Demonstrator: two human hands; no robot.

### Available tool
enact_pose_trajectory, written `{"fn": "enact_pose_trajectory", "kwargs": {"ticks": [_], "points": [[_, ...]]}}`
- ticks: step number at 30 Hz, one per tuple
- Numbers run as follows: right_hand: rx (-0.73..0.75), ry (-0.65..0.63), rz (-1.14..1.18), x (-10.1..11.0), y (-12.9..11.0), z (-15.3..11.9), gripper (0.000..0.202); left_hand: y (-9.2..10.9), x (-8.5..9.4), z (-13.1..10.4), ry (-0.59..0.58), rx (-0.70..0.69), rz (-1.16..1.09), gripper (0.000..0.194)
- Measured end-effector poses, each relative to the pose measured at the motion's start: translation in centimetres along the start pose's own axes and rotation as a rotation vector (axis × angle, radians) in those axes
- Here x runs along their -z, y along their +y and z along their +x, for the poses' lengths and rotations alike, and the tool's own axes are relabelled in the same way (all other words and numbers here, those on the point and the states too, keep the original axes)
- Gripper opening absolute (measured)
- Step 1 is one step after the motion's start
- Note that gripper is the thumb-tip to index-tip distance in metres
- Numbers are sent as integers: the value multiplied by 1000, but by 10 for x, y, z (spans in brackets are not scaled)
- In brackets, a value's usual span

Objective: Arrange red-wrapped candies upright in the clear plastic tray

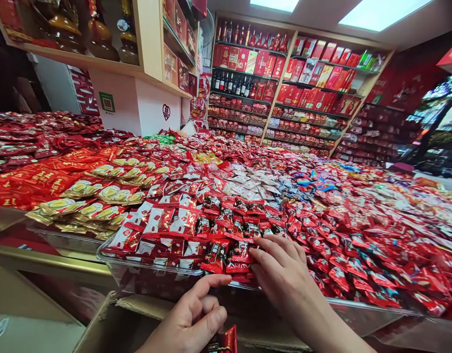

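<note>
My right hand (283, 269) lies palm down at the front of a clear tray (148, 266), its fingers stretched over small red and black candy packets (215, 255) and touching them. Its thumb is hidden. Just left of it, my left hand (198, 314) points its index finger toward the tray's front rim while the other fingers curl in. From under its thumb a red and black candy packet (226, 340) sticks out, seemingly held; the hand covers part of it. White and red packets (160, 220) fill the tray's left side.
An open cardboard box (138, 306) stands below the tray. Gold packets (89, 211) lie to the left, and heaped red packets (358, 260) spread to the right. A wooden cabinet (148, 44) overhangs the left side. Shelves (248, 93) with bottles and boxes line the back wall.
</note>
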State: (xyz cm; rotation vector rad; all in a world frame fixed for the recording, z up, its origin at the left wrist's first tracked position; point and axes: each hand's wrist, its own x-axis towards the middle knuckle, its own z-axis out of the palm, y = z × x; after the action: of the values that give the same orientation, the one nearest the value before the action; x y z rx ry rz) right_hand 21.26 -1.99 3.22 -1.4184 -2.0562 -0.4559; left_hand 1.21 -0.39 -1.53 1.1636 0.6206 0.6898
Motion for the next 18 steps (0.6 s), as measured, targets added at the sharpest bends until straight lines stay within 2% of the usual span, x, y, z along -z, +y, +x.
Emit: {"fn": "enact_pose_trajectory", "kwargs": {"ticks": [6,14,18], "points": [[51,-42,70,3,5,5,14,5,-8,10,-65,-10,56,58],[90,-11,153,0,-2,3,21,11,-9,14,-14,-12,76,48],[90,-83,114,7,2,4,16,10,-8,14,-16,-29,138,43]]}}
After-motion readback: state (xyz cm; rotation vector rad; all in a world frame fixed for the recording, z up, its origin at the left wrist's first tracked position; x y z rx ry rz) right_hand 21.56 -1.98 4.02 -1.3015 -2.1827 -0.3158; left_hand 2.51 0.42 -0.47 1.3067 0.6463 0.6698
